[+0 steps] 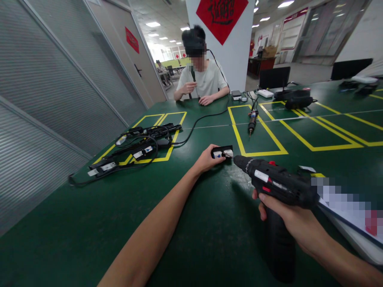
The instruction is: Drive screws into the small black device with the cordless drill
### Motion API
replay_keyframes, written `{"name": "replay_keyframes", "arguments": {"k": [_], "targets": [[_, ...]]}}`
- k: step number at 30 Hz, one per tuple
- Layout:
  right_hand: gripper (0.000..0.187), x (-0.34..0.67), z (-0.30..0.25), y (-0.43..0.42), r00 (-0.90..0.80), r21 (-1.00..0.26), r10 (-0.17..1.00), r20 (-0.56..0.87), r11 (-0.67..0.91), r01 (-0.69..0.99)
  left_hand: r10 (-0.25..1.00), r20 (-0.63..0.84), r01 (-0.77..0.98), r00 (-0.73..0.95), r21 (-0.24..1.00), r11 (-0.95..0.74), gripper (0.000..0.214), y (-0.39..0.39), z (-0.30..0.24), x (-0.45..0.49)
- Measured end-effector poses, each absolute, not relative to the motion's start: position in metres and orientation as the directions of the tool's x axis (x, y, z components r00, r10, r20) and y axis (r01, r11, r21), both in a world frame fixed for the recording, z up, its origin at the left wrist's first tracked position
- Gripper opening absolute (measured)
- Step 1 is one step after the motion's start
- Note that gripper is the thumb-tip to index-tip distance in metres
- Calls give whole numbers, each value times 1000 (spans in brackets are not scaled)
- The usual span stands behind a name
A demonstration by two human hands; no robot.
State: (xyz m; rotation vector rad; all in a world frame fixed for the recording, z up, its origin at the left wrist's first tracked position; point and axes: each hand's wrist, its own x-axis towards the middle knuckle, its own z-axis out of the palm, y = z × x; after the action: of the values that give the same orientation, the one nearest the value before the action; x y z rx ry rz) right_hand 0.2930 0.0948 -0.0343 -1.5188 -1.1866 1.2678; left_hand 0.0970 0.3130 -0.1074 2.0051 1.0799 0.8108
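Note:
My left hand (207, 160) reaches forward and holds a small black adapter with a white label (222, 152) down on the green table (191, 223). My right hand (287, 217) grips a black cordless electric screwdriver with red buttons (277, 184). Its tip points left and sits right at the adapter's right end. Both hands are at the table's middle, just in front of a yellow-taped rectangle.
A pile of black adapters with cables (136, 149) lies at the left. A corded screwdriver (252, 121) rests inside the yellow rectangle. A person in a white shirt (203, 79) sits at the far edge holding a tool. Black devices (295, 99) lie at the back right. White sheets (356, 223) lie at my right.

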Motion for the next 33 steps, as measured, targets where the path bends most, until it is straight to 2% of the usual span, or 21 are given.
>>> {"name": "replay_keyframes", "arguments": {"k": [27,33], "targets": [[27,292,-37,94,135,-950,962,-239,-260,174,856,191,406,480,817,-410,51,313,-105,97],[29,294,-41,94,90,-954,966,-241,-253,161,874,183,426,451,816,-390,51,313,-105,99]]}}
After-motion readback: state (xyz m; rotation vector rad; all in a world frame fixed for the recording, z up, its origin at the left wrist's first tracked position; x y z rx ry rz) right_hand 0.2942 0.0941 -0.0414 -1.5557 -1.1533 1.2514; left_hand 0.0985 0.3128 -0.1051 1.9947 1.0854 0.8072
